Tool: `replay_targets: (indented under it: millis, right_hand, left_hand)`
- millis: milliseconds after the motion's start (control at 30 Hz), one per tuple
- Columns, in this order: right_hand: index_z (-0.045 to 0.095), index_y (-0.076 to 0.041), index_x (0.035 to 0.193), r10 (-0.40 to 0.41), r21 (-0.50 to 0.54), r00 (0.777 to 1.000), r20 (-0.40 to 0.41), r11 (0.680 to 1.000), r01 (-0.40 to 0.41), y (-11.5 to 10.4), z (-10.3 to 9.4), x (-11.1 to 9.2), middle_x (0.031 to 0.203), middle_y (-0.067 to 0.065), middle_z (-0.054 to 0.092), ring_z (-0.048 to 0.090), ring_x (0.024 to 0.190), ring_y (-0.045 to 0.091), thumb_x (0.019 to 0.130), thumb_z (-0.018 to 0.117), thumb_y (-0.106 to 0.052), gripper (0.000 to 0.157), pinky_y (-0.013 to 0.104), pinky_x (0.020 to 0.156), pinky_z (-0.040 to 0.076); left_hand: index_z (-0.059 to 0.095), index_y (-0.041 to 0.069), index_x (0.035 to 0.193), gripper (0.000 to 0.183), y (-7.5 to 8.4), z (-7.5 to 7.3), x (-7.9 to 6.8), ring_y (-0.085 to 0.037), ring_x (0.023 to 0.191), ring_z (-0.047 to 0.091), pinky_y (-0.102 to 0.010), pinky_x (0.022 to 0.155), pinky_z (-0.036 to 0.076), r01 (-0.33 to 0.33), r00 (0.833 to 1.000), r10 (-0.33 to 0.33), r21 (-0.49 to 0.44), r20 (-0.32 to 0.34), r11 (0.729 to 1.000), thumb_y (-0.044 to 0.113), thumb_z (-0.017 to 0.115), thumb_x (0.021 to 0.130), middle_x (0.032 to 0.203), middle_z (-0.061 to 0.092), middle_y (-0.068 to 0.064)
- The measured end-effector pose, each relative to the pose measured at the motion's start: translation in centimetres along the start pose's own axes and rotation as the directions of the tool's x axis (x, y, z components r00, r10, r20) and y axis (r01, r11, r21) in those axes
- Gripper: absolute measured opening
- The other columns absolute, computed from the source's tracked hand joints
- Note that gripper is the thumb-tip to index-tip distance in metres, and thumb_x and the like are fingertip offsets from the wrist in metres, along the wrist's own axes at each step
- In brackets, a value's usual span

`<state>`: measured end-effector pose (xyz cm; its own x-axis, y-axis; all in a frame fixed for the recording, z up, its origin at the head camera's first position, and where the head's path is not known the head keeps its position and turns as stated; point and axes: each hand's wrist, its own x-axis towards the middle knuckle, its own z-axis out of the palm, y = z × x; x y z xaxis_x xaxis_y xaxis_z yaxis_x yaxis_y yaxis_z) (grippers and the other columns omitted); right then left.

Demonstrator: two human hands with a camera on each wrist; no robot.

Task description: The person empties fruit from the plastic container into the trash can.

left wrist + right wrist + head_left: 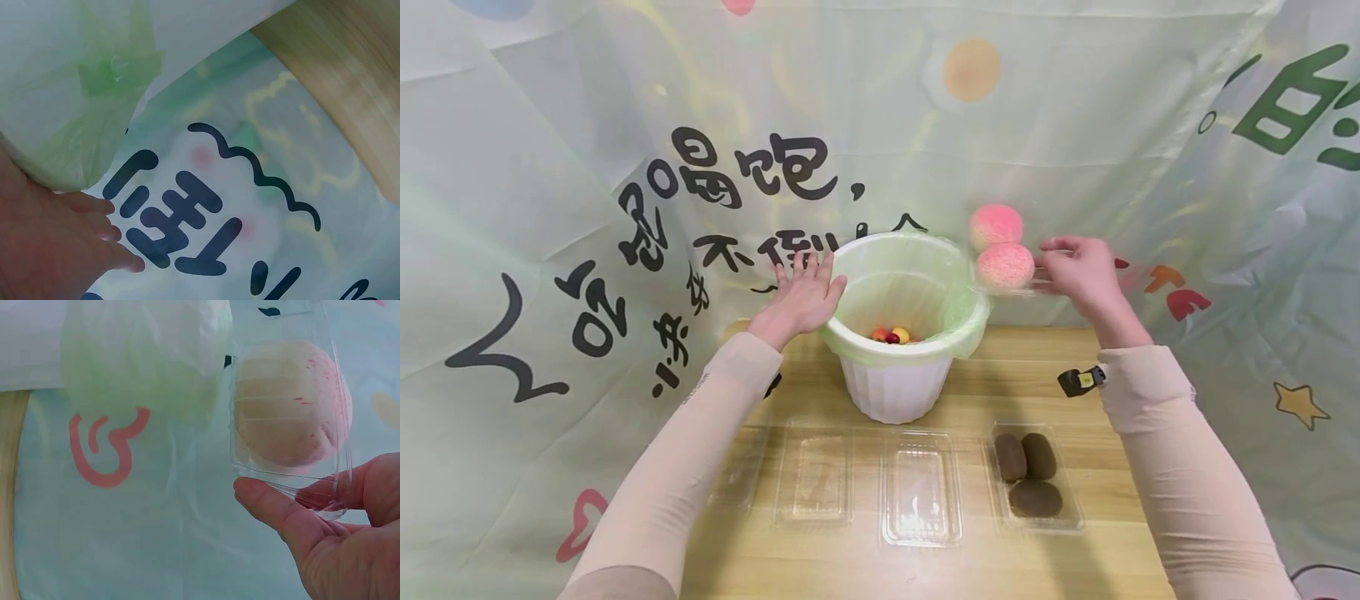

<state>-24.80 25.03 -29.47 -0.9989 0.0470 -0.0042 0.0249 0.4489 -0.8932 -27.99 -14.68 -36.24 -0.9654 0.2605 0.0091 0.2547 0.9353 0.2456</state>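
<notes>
My right hand pinches the end of a clear plastic tray between thumb and fingers, raised beside the bin's right rim. Two pink-and-cream round fruits, apparently peaches, sit in it; the right wrist view shows one peach through the plastic. My left hand lies against the left rim of a white bin with its fingers spread and straight. A thin green bag lines this bin. Small red and yellow fruits show inside at the bottom; the left wrist view shows the bag's outer fold.
On the wooden table, a clear tray at the right holds three brown kiwis. Bare clear trays stand to its left, one partly behind my left arm. A printed cloth hangs close behind the bin and along both sides.
</notes>
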Motion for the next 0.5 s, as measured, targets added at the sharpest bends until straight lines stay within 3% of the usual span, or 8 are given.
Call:
replay_targets:
  millis: [233, 500]
  right_hand:
    - [0.049, 0.008, 0.151, -0.015, 0.021, 1.000, -0.002, 1.000, 0.015, -1.1, 2.0, 0.9, 0.141, 0.033, 0.063, 0.071, 0.078, -0.005, 0.105, 0.046, -0.012, 0.049, 0.025, 0.081, 0.063]
    - [0.057, 0.008, 0.144, -0.033, 0.052, 0.993, -0.111, 0.998, 0.039, -1.8, 4.8, 2.0, 0.133, 0.033, 0.067, 0.072, 0.085, 0.007, 0.100, 0.054, -0.004, 0.045, 0.024, 0.075, 0.064]
  left_hand:
    - [0.009, 0.004, 0.169, 0.072, 0.1, -0.1, -0.1, -0.051, 0.162, -0.002, -0.074, 0.126, -0.007, 0.001, 1.000, -0.001, -0.013, -0.002, 1.000, 0.048, 0.017, 0.113, 0.174, 0.006, -0.029]
    - [0.011, 0.003, 0.169, 0.072, 0.0, 0.0, 0.0, -0.051, 0.162, -0.002, -0.074, 0.126, -0.006, 0.003, 1.000, -0.003, -0.016, -0.009, 1.000, 0.047, 0.017, 0.113, 0.174, 0.008, -0.029]
